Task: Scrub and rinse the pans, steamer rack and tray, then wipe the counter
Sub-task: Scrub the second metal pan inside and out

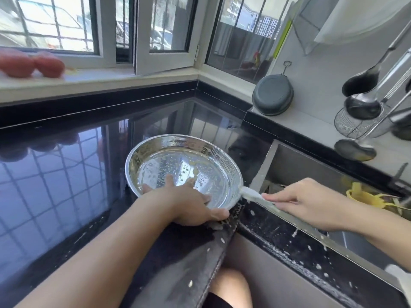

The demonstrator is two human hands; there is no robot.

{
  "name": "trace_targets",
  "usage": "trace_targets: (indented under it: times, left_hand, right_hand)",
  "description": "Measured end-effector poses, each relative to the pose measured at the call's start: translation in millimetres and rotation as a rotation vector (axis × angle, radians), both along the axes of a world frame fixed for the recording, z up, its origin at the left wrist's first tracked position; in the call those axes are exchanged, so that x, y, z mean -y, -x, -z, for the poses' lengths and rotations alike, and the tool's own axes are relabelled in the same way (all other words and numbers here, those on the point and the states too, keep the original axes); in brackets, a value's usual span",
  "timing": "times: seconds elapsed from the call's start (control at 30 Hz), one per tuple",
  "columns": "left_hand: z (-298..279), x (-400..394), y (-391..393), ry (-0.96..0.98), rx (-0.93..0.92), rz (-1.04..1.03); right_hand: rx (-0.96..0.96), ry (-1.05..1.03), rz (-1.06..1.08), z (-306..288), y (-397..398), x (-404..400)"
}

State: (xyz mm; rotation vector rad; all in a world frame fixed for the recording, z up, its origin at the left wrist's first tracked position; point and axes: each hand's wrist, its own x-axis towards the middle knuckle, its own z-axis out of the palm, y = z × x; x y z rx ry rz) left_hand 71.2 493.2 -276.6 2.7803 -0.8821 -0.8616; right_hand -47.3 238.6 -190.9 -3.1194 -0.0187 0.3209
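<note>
**Op:** I have the pan sitting on the black counter, just left of the sink, its right rim close to the sink's edge. My left hand grips the near rim: thumb along the outside, fingers curled over into the wet bowl.

**Spotter:** And the other hand?

**Op:** My right hand is over the sink's near left corner, fingers closed on a pale strip, a cloth or scrubber, I can't tell which. Its free end touches the pan's right rim, and its long axis runs from that rim back toward my right wrist, roughly along the sink's front edge.

**Spotter:** So which way does the work lie from those fingers?

**Op:** To the left and a little away from me. The pan's inside, with soapy beads and a smear of yellowish residue, is beyond the strip's tip. The right hand is the nearer one to the sink; the left is the anchor.

**Spotter:** Your read on the next move?

**Op:** I'd judge it either a scrub across the bowl or a tilt toward the sink to rinse. Either way the left grip steadies the rim. White splatter dots the counter edge in front of me, so the wiping isn't done
</note>
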Motion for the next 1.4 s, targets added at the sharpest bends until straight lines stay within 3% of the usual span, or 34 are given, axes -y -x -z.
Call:
trace_targets:
  times: [0.27,0.43,0.63,0.73,0.87,1.03,1.17,1.3,1.4]
  left_hand:
    - [5.9,-0.6,-4.3,0.022,-0.003,0.076]
    - [-6.4,-3.6,3.8,0.000,-0.027,0.102]
    - [-11.5,-1.9,11.1,-0.003,-0.020,0.099]
    - [-11.2,-1.6,10.7,-0.009,-0.029,0.103]
    - [-16.0,-2.3,12.0,-0.009,-0.040,0.099]
    - [-13.6,-2.6,8.5,0.011,-0.050,0.152]
    - [-17.2,-3.9,10.2,0.036,-0.078,0.194]
    - [-39.2,-13.4,15.2,0.038,-0.137,0.210]
    - [-47.1,-21.2,12.4,0.049,-0.165,0.236]
  right_hand:
    - [0.238,-0.180,0.085,9.3,-7.4,-0.5]
    - [0.121,-0.159,0.034,22.3,-8.9,-10.9]
    - [0.069,-0.315,-0.030,26.4,24.1,-27.7]
    - [0.164,-0.294,0.028,20.1,15.1,-16.8]
    - [0.110,-0.240,0.087,21.2,7.4,-2.8]
    - [0.006,-0.261,0.002,21.5,17.7,-21.3]
    - [0.108,-0.168,0.092,20.9,-4.1,0.4]
    - [0.000,-0.199,-0.012,18.6,21.1,-23.0]
    - [-0.029,-0.160,0.032,7.8,18.1,-17.1]
